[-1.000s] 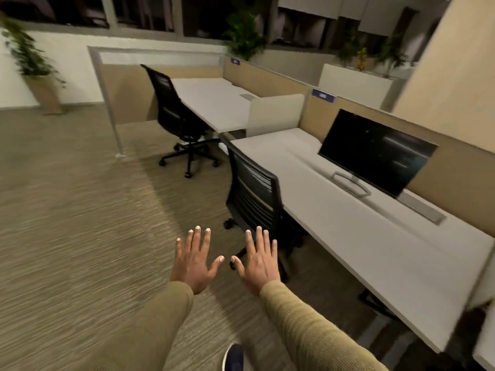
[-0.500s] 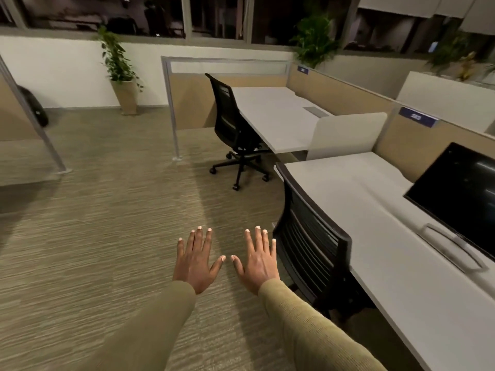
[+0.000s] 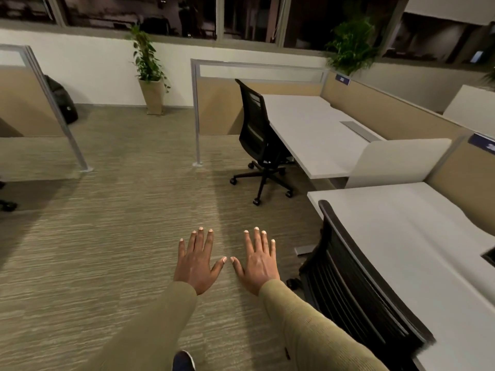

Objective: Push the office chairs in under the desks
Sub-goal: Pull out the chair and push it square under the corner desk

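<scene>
A black mesh office chair (image 3: 359,287) stands at my right, its back close against the edge of the near white desk (image 3: 417,245). A second black office chair (image 3: 258,135) stands further off beside the far white desk (image 3: 310,129), its wheeled base out on the carpet. My left hand (image 3: 197,262) and my right hand (image 3: 258,262) are held out flat over the carpet, palms down, fingers spread, holding nothing. Neither hand touches a chair; the near chair is just right of my right hand.
Beige partitions (image 3: 375,108) run behind both desks, and a framed panel on a metal post (image 3: 197,113) stands left of the far chair. A potted plant (image 3: 150,70) stands by the wall. Another partition with a slanted post (image 3: 57,108) is at the left. Open carpet lies ahead.
The view has swung left and moved forward. The near chair has slid to the right edge of the view, and the far chair appears nearer. Both hands keep the same flat, spread pose.
</scene>
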